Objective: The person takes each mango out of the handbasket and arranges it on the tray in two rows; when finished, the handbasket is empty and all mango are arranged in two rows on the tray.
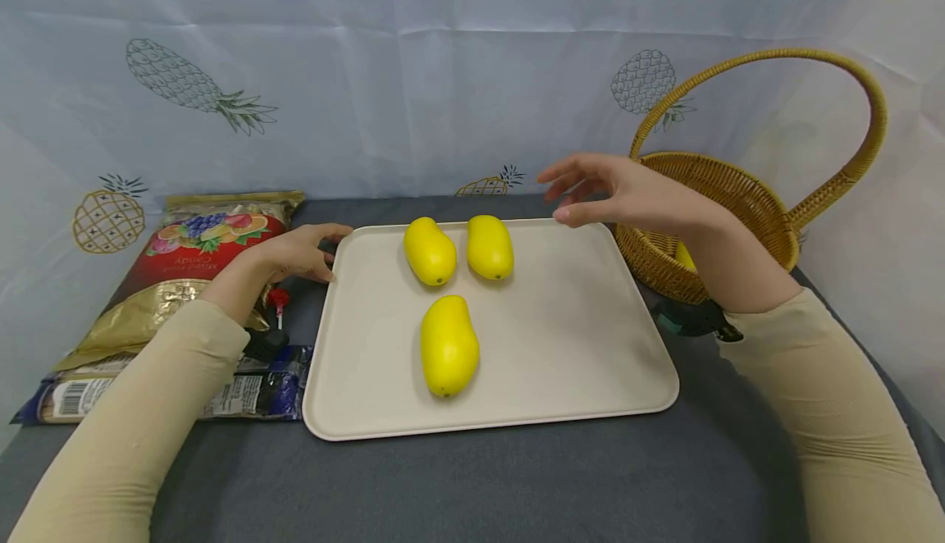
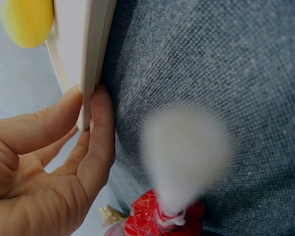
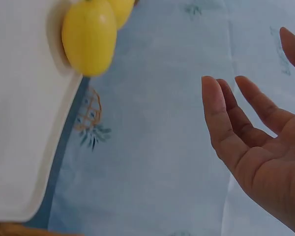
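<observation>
At the far left corner of a cream tray [image 1: 568, 346], my left hand [image 1: 303, 252] pinches the rim. The left wrist view shows its thumb on the tray's edge [image 2: 91, 54] and a finger against the other side. Three smooth, elongated yellow fruits lie on the tray: a left back fruit [image 1: 431, 251], a right back fruit [image 1: 490, 248] and a nearer fruit [image 1: 449, 346]. My right hand [image 1: 627, 190] hovers around the tray's far right corner, fingers loosely bent and holding nothing. The right wrist view has this hand [image 3: 260, 142] away from the fruits.
A wicker basket [image 1: 657, 268] with a tall handle stands on the right, something yellow [image 1: 684, 256] inside. To the left lie a red-and-gold candy bag [image 1: 170, 297], a blue package [image 1: 236, 395] and a red lollipop [image 1: 279, 298]. A pineapple-print cloth [image 1: 458, 100] hangs behind the table.
</observation>
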The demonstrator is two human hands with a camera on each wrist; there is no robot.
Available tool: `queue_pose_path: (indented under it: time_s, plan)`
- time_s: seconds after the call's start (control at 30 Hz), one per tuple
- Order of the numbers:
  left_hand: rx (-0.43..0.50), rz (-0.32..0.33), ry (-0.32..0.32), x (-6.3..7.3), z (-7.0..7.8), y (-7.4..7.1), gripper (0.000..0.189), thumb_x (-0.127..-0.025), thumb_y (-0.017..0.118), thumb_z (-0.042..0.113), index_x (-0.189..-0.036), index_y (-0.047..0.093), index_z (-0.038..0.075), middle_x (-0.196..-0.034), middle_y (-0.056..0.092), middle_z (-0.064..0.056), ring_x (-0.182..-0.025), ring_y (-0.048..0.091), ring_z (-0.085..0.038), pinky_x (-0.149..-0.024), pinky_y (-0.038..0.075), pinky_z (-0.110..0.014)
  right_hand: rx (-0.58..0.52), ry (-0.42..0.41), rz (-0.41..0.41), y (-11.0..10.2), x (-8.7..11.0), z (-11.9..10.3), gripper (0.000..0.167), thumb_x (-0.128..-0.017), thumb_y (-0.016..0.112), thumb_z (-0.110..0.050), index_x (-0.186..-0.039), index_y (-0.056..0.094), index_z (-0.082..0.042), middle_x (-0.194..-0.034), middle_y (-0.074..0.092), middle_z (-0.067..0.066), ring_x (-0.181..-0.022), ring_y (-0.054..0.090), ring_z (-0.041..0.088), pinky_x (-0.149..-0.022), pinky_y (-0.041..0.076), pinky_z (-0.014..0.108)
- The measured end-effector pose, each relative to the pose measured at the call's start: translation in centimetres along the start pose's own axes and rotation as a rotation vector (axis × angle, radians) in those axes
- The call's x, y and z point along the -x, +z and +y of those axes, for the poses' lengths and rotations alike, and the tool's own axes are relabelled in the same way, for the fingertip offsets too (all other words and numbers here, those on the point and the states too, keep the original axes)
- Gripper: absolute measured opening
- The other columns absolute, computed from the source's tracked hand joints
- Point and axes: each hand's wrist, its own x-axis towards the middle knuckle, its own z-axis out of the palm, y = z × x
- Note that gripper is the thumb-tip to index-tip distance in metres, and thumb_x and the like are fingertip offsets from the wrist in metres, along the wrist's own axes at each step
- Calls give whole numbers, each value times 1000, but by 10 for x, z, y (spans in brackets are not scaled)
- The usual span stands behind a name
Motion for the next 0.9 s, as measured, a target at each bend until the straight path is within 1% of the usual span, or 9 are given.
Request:
queue_pose_path:
  time_s: [0.17, 0.37, 0.5, 0.57, 0.6, 0.7, 0.8, 0.83, 0.9]
  plan:
    - [-3, -2, -7, 0, 0, 1, 88, -90, 62, -6, -159, 8, 3, -160, 9, -31, -145, 28, -52, -103, 52, -51, 12, 27, 71, -28, 10, 14, 47, -96, 63, -31, -141, 50, -27, -135, 56, 2, -107, 66, 14, -91, 54, 23]
    - [3, 1, -2, -1, 0, 1, 88, -89, 62, -6, -159, 9, 3, -160, 9, -30, -144, 29, -52, -102, 53, -50, 43, 47, 115, -61, 18, 45, 47, -98, 59, -29, -144, 49, -25, -130, 57, -3, -101, 68, 9, -85, 54, 16]
    - [5, 0, 3, -1, 0, 0, 88, -89, 62, -7, -159, 9, 2, -160, 9, -31, -144, 28, -53, -102, 52, -50, 56, 111, 111, -78, 22, 67, 51, -99, 57, -32, -147, 44, -21, -132, 53, -1, -100, 67, 3, -84, 54, 15]
    - [4, 0, 3, -1, 0, 0, 89, -89, 62, -7, -159, 8, 3, -160, 9, -30, -144, 28, -52, -103, 52, -51, 89, 158, 99, -86, 24, 77, 53, -100, 55, -36, -149, 41, -22, -136, 51, 0, -100, 66, -1, -84, 53, 14]
    - [2, 0, 2, -1, 0, 0, 89, -89, 63, -6, -159, 8, 3, -160, 9, -30, -144, 28, -52, -103, 52, -51, 107, 178, 92, -90, 25, 82, 55, -100, 55, -38, -150, 40, -22, -139, 50, 1, -100, 65, -3, -87, 53, 18]
    - [-1, 2, 1, -2, 0, 0, 89, -89, 63, -6, -159, 8, 3, -160, 9, -30, -144, 29, -52, -103, 52, -50, 138, 231, 71, -100, 26, 98, 57, -100, 52, -43, -152, 37, -25, -147, 44, 6, -99, 64, -7, -88, 52, 17]
    - [-1, 2, 1, -2, 0, 0, 89, -90, 63, -6, -159, 7, 3, -160, 9, -30, -144, 29, -52, -103, 52, -50, 107, 263, 59, -109, 27, 114, 59, -101, 50, -44, -154, 33, -25, -155, 36, 14, -100, 63, -9, -86, 51, 13]
    - [-1, 2, 0, -2, 0, 0, 89, -90, 63, -6, -159, 7, 3, -160, 9, -30, -144, 29, -52, -102, 52, -50, 87, 273, 57, -112, 27, 119, 59, -101, 50, -43, -154, 32, -24, -156, 34, 14, -101, 62, -10, -84, 50, 8]
    - [-4, 2, -4, -1, 0, 0, 89, -90, 63, -6, -159, 7, 3, -160, 9, -30, -144, 29, -52, -102, 53, -49, 44, 289, 54, -116, 27, 131, 61, -102, 48, -43, -155, 30, -19, -153, 37, 12, -102, 62, -10, -84, 52, 9]
